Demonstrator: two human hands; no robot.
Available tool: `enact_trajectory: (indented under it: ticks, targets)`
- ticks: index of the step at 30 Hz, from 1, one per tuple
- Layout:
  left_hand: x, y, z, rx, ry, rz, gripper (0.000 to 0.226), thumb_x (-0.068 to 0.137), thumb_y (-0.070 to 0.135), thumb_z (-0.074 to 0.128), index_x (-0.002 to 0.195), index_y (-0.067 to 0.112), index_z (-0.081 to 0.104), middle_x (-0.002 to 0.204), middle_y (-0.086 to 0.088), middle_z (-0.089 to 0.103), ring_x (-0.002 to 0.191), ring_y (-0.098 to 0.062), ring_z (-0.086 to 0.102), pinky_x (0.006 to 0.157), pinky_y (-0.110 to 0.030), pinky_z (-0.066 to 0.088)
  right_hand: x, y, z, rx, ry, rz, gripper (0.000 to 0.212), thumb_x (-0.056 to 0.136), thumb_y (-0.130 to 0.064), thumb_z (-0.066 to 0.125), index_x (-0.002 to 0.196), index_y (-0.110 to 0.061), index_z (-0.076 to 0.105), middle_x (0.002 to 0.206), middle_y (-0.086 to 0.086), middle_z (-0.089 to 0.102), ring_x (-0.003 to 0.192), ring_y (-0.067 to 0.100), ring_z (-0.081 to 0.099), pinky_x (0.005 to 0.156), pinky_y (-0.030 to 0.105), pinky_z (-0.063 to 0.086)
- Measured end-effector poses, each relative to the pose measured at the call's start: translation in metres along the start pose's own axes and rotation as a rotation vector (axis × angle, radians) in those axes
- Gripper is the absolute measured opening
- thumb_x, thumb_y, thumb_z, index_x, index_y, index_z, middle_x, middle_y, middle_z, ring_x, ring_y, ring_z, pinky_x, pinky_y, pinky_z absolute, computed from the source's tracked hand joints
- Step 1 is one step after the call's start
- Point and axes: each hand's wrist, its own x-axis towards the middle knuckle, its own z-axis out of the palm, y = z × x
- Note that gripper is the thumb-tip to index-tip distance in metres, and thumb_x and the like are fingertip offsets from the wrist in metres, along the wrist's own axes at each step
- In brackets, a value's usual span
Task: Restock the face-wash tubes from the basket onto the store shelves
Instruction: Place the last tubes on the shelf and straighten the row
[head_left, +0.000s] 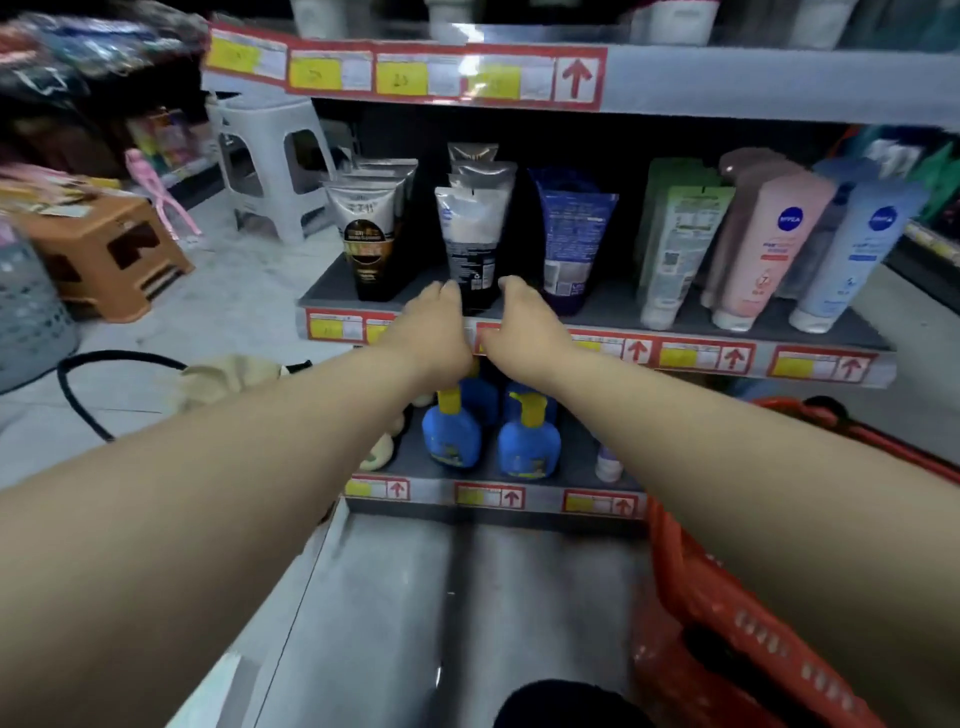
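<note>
A row of silver face-wash tubes with black caps (470, 236) stands cap-down on the middle shelf (701, 357). My left hand (431, 325) and my right hand (524, 325) reach in side by side and flank the front tube's black cap, with curled fingers against it on either side. The fingertips are hidden behind the knuckles. The red basket (727, 597) sits at the lower right under my right forearm; what it holds is hidden.
Black-and-gold tubes (369, 244) stand left of the silver row; a blue tube (571, 234), green tubes (675, 244) and pink (763, 239) and pale blue (852, 249) tubes stand right. Blue pump bottles (452, 431) fill the lower shelf. White (270, 156) and brown (109, 254) stools stand left.
</note>
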Motion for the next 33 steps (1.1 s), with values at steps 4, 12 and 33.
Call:
enact_trajectory:
  ticks: [4, 12, 33]
  targets:
    - [0.021, -0.027, -0.003, -0.04, -0.048, 0.047, 0.08, 0.088, 0.011, 0.052, 0.15, -0.001, 0.002, 0.156, -0.02, 0.011, 0.144, -0.031, 0.017, 0.116, -0.034, 0.02, 0.028, -0.014, 0.021, 0.197, 0.149, 0.156, 0.055, 0.08, -0.01, 0.058, 0.13, -0.002, 0.036, 0.127, 0.019, 0.051, 0.116, 0.034, 0.051, 0.099, 0.043, 0.044]
    - [0.048, -0.039, -0.002, -0.158, -0.149, 0.144, 0.092, 0.087, 0.02, 0.057, 0.15, 0.003, -0.008, 0.143, -0.021, 0.037, 0.126, -0.037, 0.045, 0.103, -0.043, 0.039, 0.061, -0.023, 0.039, 0.225, 0.156, 0.374, 0.051, 0.08, -0.014, 0.064, 0.124, -0.004, 0.041, 0.121, 0.013, 0.06, 0.109, 0.027, 0.058, 0.094, 0.039, 0.049]
    - [0.056, -0.042, 0.009, -0.386, 0.031, 0.06, 0.059, 0.084, 0.031, 0.055, 0.137, 0.017, 0.033, 0.129, -0.011, 0.055, 0.119, -0.032, 0.052, 0.102, -0.044, 0.038, 0.053, -0.012, 0.04, 0.444, 0.208, 0.344, 0.049, 0.083, 0.007, 0.047, 0.132, -0.001, 0.044, 0.126, 0.013, 0.058, 0.112, 0.022, 0.056, 0.1, 0.031, 0.044]
